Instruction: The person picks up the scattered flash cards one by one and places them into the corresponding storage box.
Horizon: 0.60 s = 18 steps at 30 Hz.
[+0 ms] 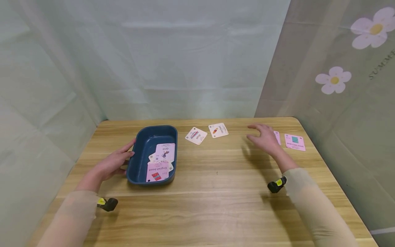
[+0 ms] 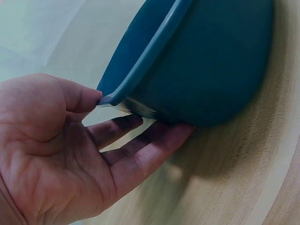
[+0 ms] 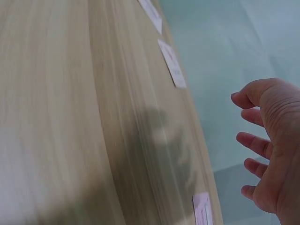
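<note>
Left hand (image 1: pixel 115 163) holds a blue tray (image 1: pixel 141 162) by its rim; right hand (image 1: pixel 264 138), empty, fingers parted, hovers beside a pink card (image 1: pixel 278 138), probably light, best pinched edgewise.

The tray (image 1: pixel 141 154) looks smooth plastic, the cards (image 1: pixel 218 130) paper, the tabletop (image 1: pixel 213 195) wood, the backdrop (image 1: pixel 191 65) creased cloth.
</note>
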Available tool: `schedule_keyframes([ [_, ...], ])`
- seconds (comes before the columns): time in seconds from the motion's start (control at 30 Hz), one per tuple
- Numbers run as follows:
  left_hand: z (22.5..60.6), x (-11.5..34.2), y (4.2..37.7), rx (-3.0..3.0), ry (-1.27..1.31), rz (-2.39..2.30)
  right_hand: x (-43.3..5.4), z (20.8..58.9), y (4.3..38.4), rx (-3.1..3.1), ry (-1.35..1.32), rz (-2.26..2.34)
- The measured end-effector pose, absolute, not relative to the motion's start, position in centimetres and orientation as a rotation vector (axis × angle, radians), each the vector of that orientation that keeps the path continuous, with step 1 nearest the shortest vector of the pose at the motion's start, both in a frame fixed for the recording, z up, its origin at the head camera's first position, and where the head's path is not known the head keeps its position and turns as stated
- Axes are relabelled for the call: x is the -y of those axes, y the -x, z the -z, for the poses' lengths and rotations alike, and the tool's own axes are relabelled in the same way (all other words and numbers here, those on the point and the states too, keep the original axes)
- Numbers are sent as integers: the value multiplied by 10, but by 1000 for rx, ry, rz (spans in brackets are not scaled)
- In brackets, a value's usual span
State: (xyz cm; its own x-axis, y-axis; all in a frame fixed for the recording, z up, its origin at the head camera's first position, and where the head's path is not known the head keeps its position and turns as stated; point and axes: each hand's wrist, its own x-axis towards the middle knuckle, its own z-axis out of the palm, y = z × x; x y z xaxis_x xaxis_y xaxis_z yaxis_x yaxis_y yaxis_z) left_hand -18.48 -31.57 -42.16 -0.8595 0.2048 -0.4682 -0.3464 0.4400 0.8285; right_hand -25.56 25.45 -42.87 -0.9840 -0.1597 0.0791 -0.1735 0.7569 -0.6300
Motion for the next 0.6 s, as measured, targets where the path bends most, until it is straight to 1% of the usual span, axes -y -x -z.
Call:
schedule_keyframes([
  [0.6,423,316,185,-2194,113,-1427,-297,436,253,2959,-184,-956],
])
